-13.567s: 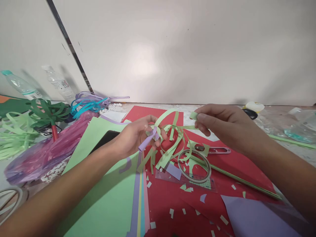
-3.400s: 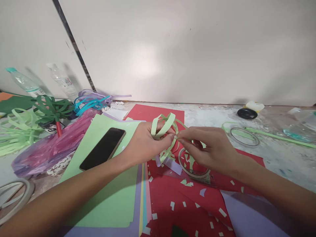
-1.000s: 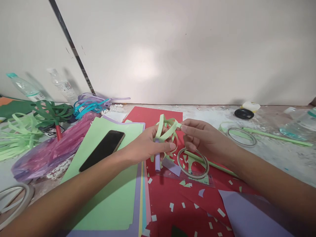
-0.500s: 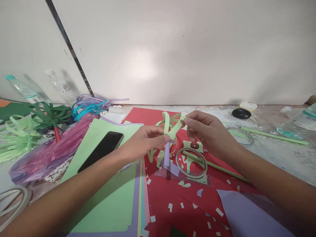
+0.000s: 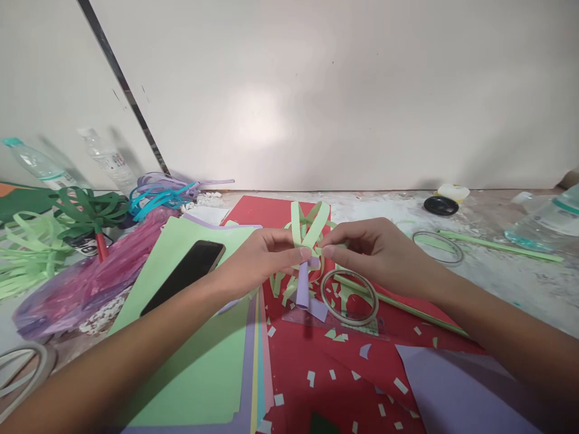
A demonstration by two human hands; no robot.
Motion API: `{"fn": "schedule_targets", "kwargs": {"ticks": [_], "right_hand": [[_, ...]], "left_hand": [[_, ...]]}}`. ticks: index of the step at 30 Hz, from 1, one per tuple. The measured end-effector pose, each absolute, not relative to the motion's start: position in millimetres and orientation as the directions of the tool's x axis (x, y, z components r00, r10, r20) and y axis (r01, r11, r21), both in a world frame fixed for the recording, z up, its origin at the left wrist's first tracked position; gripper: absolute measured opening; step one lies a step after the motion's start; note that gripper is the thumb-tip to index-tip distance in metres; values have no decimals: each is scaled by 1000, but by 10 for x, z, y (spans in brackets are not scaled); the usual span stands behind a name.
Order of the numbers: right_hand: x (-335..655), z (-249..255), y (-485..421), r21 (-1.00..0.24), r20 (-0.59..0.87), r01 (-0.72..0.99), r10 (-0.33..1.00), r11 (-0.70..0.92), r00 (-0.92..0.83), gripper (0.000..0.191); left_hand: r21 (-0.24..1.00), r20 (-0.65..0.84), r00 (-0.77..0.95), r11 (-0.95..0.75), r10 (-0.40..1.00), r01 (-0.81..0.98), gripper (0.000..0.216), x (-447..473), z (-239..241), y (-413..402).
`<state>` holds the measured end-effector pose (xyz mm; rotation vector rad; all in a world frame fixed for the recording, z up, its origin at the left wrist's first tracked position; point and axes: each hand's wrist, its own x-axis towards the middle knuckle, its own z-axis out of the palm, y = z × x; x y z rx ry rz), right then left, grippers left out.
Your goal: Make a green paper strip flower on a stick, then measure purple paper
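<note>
My left hand pinches a small paper piece: a lilac rolled stem hanging down, with light green paper strips looping up from its top. My right hand is closed too, its fingertips pinching one green strip right beside my left thumb. Both hands hover above a red paper sheet. A clear tape ring lies on the red sheet just under my right hand.
A black phone lies on a light green sheet atop stacked coloured papers. At left sit finished paper strip pieces, a pink plastic bag and two bottles. A second tape ring, a black lid and a lilac sheet lie right.
My right hand has come down and left, bringing the green strip end to the top of the lilac stem by my left thumb. Earlier it held the strip out higher.
</note>
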<state>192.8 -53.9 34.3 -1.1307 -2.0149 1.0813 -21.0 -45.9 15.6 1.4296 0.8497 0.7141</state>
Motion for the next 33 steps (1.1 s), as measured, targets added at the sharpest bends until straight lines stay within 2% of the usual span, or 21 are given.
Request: {"fn": "schedule_targets", "kwargs": {"ticks": [20, 33], "right_hand": [[1901, 410, -611, -789, 24, 529, 877, 311, -480, 17], [1885, 390, -609, -807, -20, 518, 863, 284, -505, 19]], "left_hand": [[996, -90, 552, 66, 829, 63, 16, -215, 133, -462], [996, -90, 549, 78, 831, 44, 16, -184, 135, -466]]}}
